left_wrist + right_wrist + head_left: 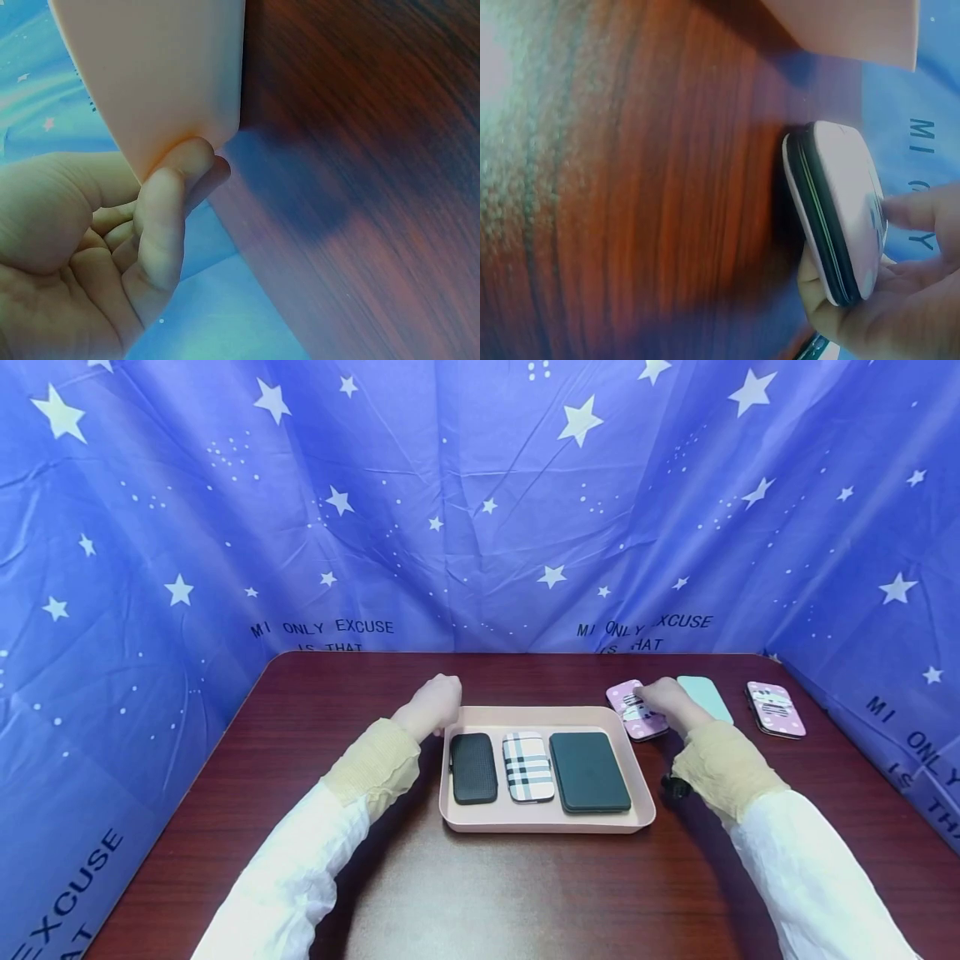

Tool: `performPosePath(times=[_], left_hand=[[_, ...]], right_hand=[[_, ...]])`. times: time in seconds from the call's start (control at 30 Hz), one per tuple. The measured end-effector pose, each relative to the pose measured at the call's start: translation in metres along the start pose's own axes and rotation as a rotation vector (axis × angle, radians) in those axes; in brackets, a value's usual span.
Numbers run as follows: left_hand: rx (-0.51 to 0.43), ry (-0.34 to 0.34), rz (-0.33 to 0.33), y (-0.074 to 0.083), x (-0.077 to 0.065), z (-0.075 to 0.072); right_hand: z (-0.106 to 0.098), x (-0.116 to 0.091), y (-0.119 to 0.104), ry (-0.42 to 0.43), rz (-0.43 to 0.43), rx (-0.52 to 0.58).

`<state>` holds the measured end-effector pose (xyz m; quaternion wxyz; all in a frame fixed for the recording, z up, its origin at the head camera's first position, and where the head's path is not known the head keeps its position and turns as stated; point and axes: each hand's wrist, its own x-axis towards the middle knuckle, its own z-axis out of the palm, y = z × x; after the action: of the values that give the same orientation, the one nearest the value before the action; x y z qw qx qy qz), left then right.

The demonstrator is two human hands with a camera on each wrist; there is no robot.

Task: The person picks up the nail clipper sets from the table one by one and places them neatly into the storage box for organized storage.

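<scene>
My left hand (435, 703) pinches the rim of a light pink tray (547, 827) at its far left corner; in the left wrist view the thumb and fingers (161, 217) close on the tray wall. Inside the tray lie a black textured case (474, 768), a plaid case (528, 767) and a larger dark green case (590, 772). Just past the tray's right side, my right hand (671, 700) grips a pink dotted case (628, 703) with a cartoon print. In the right wrist view, the thumb lies on the case's top (847, 195) and the fingers reach beneath it.
Beyond the right hand lies a mint green case (705, 696), partly hidden by it. Another pink dotted case (777, 710) lies farther right. Blue star-printed curtains (450, 527) surround the dark red wooden table (480, 893) at its back and sides.
</scene>
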<state>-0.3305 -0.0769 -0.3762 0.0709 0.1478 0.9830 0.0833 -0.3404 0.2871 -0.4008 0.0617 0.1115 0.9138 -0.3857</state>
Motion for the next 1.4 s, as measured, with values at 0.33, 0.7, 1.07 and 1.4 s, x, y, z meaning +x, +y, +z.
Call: performPosePath(times=[0.33,0.7,1.07,1.4], left_hand=[[0.012,-0.002,-0.012,0.0,0.001,0.001],[-0.011,-0.019,-0.024,0.0,0.002,0.001],[0.016,-0.015,-0.012,0.0,0.001,0.003],[0.015,-0.014,-0.014,0.0,0.002,0.004]], right_hand=[[-0.002,-0.001,0.002,-0.03,0.013,0.084],[-0.005,-0.003,0.005,-0.044,0.055,0.189],[-0.013,-0.009,-0.002,-0.052,0.024,0.284],[-0.022,-0.015,-0.015,0.017,0.031,0.304]])
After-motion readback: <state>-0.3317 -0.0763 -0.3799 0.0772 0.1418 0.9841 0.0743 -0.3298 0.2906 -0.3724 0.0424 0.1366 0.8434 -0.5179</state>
